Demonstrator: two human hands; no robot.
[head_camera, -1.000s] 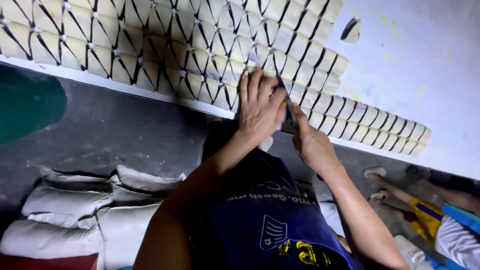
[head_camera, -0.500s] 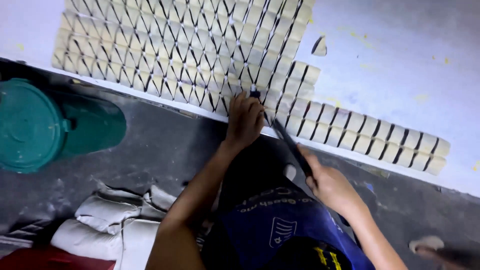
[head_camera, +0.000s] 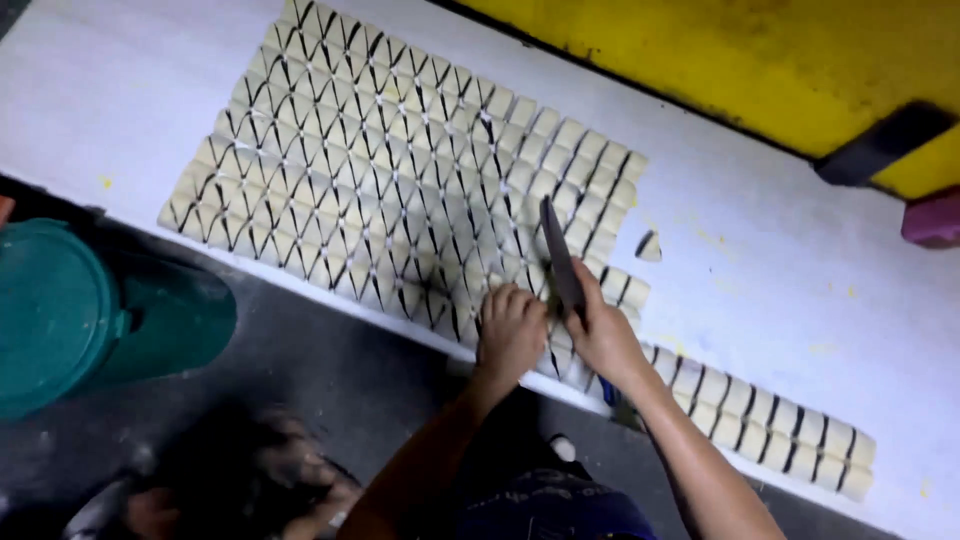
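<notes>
Over dough pieces (head_camera: 400, 200), right hand (head_camera: 605, 335) grips knife (head_camera: 560, 258).

The pale cream diamond-cut dough pieces (head_camera: 400, 180) look soft, matt and floury. The long dark knife blade (head_camera: 560, 255) reads as dull metal. The white tabletop (head_camera: 780, 290) is smooth, flour-dusted. The round teal plastic bucket (head_camera: 60, 310) shows slight gloss.

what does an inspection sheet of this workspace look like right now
surface: white table, a few yellowish specks on it
job's things: sheet of pale cut dough pieces in diagonal rows; long dark knife over the sheet
clutter: one stray dough piece lying apart to the right
hands: left hand flat on the pieces at the near edge; right hand shut on the knife handle
cables: nothing seen
surroundings: green bucket on dark floor, yellow wall, pink block
</notes>
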